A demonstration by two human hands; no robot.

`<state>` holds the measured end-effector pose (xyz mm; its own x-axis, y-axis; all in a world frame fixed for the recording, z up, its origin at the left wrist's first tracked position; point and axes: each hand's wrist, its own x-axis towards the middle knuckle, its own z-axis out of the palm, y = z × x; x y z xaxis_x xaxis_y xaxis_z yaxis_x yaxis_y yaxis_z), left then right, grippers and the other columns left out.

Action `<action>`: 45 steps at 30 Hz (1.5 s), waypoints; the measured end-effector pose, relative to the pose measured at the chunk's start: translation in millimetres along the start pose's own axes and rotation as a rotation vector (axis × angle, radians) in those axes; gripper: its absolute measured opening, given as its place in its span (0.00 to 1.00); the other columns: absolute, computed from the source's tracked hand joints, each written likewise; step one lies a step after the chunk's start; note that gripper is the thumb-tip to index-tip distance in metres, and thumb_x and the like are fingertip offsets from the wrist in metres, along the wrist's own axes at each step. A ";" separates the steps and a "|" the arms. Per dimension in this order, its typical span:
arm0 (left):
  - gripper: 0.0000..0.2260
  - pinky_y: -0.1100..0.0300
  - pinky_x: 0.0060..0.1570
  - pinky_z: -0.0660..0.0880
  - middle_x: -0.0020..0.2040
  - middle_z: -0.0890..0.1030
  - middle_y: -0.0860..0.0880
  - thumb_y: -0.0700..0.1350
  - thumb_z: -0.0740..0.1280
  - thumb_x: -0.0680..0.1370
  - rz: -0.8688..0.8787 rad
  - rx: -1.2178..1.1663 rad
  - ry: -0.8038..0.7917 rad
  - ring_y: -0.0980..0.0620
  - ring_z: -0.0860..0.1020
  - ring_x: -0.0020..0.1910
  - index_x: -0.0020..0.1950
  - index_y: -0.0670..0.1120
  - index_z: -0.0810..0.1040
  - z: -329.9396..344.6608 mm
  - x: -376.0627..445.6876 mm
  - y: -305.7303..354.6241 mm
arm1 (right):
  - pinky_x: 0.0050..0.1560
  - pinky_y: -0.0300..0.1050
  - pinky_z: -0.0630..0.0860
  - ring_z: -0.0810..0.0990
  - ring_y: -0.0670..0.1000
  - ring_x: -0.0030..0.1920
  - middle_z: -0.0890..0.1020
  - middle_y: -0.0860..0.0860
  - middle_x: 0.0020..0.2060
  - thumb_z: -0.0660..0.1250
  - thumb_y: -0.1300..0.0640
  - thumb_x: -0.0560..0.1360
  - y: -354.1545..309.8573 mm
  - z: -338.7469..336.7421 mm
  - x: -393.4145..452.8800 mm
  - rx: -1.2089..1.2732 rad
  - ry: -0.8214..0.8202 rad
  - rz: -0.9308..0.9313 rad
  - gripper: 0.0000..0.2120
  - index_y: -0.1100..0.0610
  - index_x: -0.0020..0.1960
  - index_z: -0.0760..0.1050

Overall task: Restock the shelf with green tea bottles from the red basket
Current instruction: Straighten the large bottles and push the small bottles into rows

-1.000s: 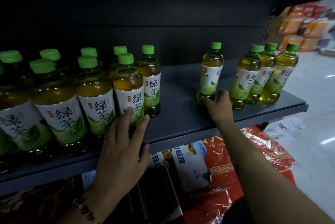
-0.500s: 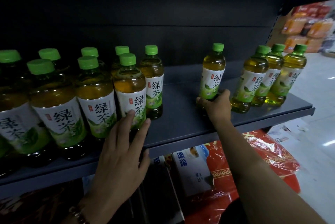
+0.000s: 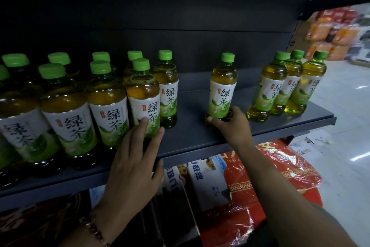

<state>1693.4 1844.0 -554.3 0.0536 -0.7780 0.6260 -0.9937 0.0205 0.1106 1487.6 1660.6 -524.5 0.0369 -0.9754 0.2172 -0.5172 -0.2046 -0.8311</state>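
We are gripping a lone green tea bottle (image 3: 222,90) at its base with our right hand (image 3: 233,124), upright mid-shelf (image 3: 200,136). Our left hand (image 3: 132,166) is resting flat-fingered against the front bottle (image 3: 143,98) of the left cluster.

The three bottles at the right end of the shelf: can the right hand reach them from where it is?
Probably yes. The right hand grips the lone bottle beside the three bottles, with only bare shelf between.

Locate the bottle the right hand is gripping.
Head view, right of centre: the lone bottle stands on the shelf, in the gap between the left cluster and the three-bottle group, right hand at its base.
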 end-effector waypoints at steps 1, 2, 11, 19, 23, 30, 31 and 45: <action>0.32 0.38 0.64 0.69 0.78 0.59 0.39 0.44 0.73 0.73 0.003 0.001 -0.003 0.35 0.63 0.72 0.76 0.44 0.67 0.1 -0.1 -0.3 | 0.54 0.44 0.75 0.77 0.50 0.57 0.79 0.53 0.61 0.78 0.49 0.68 -1.7 0.7 -3.5 0.004 -0.010 -0.004 0.31 0.57 0.66 0.71; 0.33 0.39 0.64 0.69 0.78 0.59 0.39 0.44 0.73 0.73 0.001 0.001 -0.008 0.36 0.63 0.72 0.76 0.44 0.67 0.1 0.0 -0.3 | 0.52 0.42 0.74 0.77 0.49 0.55 0.79 0.53 0.61 0.78 0.49 0.68 -4.0 0.9 -7.1 0.008 -0.021 -0.011 0.31 0.58 0.66 0.71; 0.35 0.42 0.66 0.68 0.78 0.58 0.40 0.45 0.74 0.72 -0.014 0.023 -0.030 0.38 0.62 0.72 0.77 0.45 0.66 0.2 -0.3 0.6 | 0.47 0.35 0.73 0.77 0.46 0.53 0.80 0.50 0.57 0.79 0.50 0.67 -22.6 18.6 -34.6 0.067 -0.161 -0.081 0.29 0.55 0.64 0.73; 0.35 0.43 0.66 0.66 0.79 0.57 0.40 0.46 0.74 0.72 -0.007 0.024 -0.023 0.38 0.62 0.73 0.77 0.45 0.66 1.6 -0.9 -1.2 | 0.53 0.39 0.76 0.79 0.45 0.55 0.81 0.49 0.57 0.79 0.48 0.66 -35.7 42.4 -50.3 0.084 -0.232 -0.164 0.31 0.55 0.65 0.75; 0.35 0.43 0.67 0.66 0.79 0.57 0.40 0.46 0.73 0.72 -0.009 0.022 -0.030 0.38 0.63 0.73 0.77 0.46 0.65 2.0 -1.0 -0.9 | 0.56 0.46 0.78 0.80 0.45 0.55 0.82 0.49 0.56 0.79 0.49 0.67 -37.7 47.5 -54.8 0.113 -0.245 -0.192 0.29 0.55 0.64 0.75; 0.34 0.42 0.68 0.65 0.79 0.57 0.40 0.45 0.73 0.72 -0.004 0.017 -0.017 0.37 0.62 0.74 0.77 0.45 0.65 1.9 -1.5 0.0 | 0.57 0.50 0.79 0.80 0.46 0.55 0.82 0.48 0.54 0.76 0.42 0.65 -37.5 57.3 -59.7 0.097 -0.256 -0.221 0.30 0.49 0.64 0.76; 0.34 0.42 0.68 0.65 0.79 0.57 0.39 0.45 0.73 0.72 -0.004 0.018 -0.016 0.37 0.62 0.74 0.77 0.45 0.65 1.9 -1.3 0.4 | 0.57 0.51 0.78 0.80 0.46 0.56 0.82 0.48 0.54 0.76 0.42 0.65 -38.3 58.0 -60.3 0.092 -0.252 -0.227 0.29 0.49 0.64 0.76; 0.33 0.42 0.67 0.67 0.74 0.65 0.38 0.45 0.73 0.72 -0.004 0.033 -0.005 0.38 0.65 0.71 0.76 0.44 0.68 -5.2 1.7 11.3 | 0.57 0.46 0.76 0.76 0.48 0.57 0.78 0.51 0.55 0.74 0.44 0.71 -41.1 57.6 -61.6 -0.023 -0.236 -0.302 0.27 0.51 0.67 0.73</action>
<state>1682.7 1846.1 -548.0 0.0575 -0.7814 0.6214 -0.9961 -0.0034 0.0879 1555.9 1724.4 -533.2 0.3850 -0.8641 0.3241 -0.4723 -0.4862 -0.7352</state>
